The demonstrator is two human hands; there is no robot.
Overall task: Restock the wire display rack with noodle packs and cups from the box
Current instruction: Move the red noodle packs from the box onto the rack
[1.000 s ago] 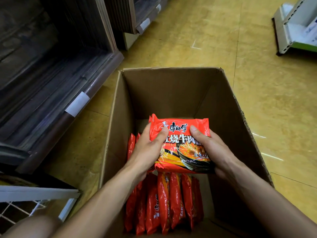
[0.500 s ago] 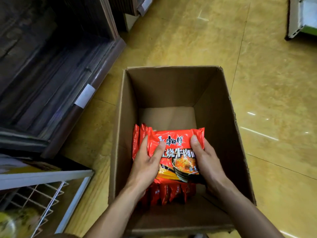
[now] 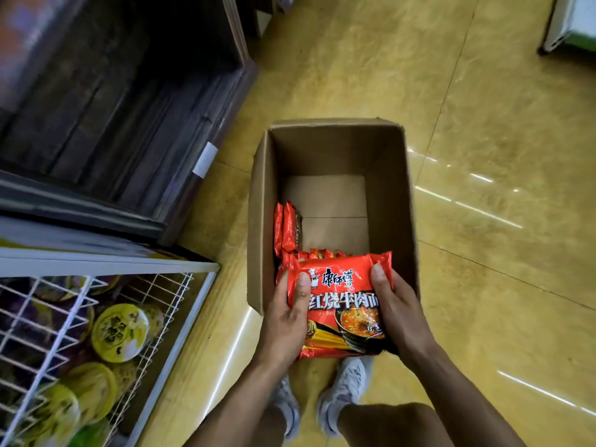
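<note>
Hands: left hand (image 3: pixel 286 321) and right hand (image 3: pixel 398 312) both clasped round stack of noodle packs (image 3: pixel 342 304). Stack since lifted out of box (image 3: pixel 257 237), now held above near wall. Spare packs (image 3: pixel 288 227) left inside. Wire rack (image 3: pixel 109 263) with cups (image 3: pixel 120 332) alongside; transfer judged next.

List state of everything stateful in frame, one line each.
Brown cardboard box: top open, on the floor, partly filled.
Red plastic noodle pack: gripped by both hands over the box's near edge.
Red noodle packs in the box: standing on edge against the left wall.
White wire display rack: holds yellow-lidded noodle cups.
Left hand: grips pack's left side.
Right hand: grips pack's right side.
</note>
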